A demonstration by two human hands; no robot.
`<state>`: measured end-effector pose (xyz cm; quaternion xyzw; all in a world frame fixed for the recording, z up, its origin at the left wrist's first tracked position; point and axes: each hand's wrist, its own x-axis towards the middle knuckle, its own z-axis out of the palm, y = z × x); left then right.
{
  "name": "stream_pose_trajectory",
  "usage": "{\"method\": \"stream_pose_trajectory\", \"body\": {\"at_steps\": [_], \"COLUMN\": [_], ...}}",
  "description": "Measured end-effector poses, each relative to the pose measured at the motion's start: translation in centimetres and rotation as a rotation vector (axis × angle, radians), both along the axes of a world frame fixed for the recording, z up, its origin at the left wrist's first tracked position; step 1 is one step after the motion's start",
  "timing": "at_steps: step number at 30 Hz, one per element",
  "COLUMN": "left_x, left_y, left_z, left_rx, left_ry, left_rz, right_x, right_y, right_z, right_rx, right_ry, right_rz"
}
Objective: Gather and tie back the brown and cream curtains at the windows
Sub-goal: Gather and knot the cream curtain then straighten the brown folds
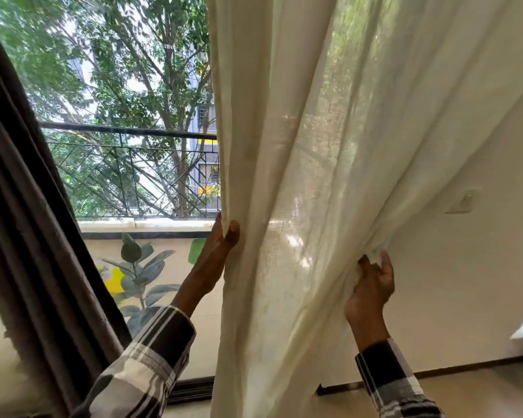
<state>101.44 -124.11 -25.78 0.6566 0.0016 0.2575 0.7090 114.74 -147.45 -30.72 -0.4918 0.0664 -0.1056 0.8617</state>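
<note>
The thin cream fabric curtain (pixel 299 176) hangs at the window's right. The left hand (pixel 216 251) pinches its left edge; the right hand (pixel 373 285) grips a bunched fold. The dark brown curtain (pixel 21 221) hangs at left.

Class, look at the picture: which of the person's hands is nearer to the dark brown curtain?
Left. The left hand grips the cream curtain's window-side edge, apart from the brown curtain; the right hand holds the far edge.
</note>
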Motion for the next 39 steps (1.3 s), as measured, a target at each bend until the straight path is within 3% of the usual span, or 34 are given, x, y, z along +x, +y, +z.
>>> {"method": "stream_pose_trajectory", "body": {"at_steps": [6, 9, 11, 18, 26, 31, 35, 39], "left_x": [0.9, 0.9, 0.8, 0.2, -1.3, -1.9, -2.6, -3.7], "left_y": [1.6, 1.9, 2.4, 3.0, 3.2, 3.4, 4.4, 3.9], "left_z": [-1.1, -1.8, -2.3, -3.0, -2.4, -2.8, -3.7, -4.0], "left_rx": [0.013, 0.129, 0.184, 0.372, 0.449, 0.47, 0.488, 0.712], "left_ry": [-0.003, -0.003, 0.007, -0.016, -0.017, -0.05, -0.043, -0.058], "left_rz": [0.442, 0.617, 0.708, 0.821, 0.744, 0.712, 0.804, 0.872], "right_x": [0.7, -2.0, -4.3, -9.1, -12.8, -12.2, -9.7, -9.4], "right_y": [-2.1, -1.0, 1.1, 7.6, 12.5, 15.0, 15.9, 16.1], "right_z": [-1.0, -2.2, -2.6, -1.0, 0.6, 1.7, 1.7, 0.7], "right_rx": [-0.114, -0.309, -0.408, -0.6, -0.764, -0.865, -0.885, -0.911], "right_ry": [0.213, -0.057, -0.236, -0.591, -0.772, -0.727, -0.633, -0.665], "right_rz": [-0.328, -0.477, -0.415, -0.084, 0.001, 0.121, 0.067, -0.028]}}
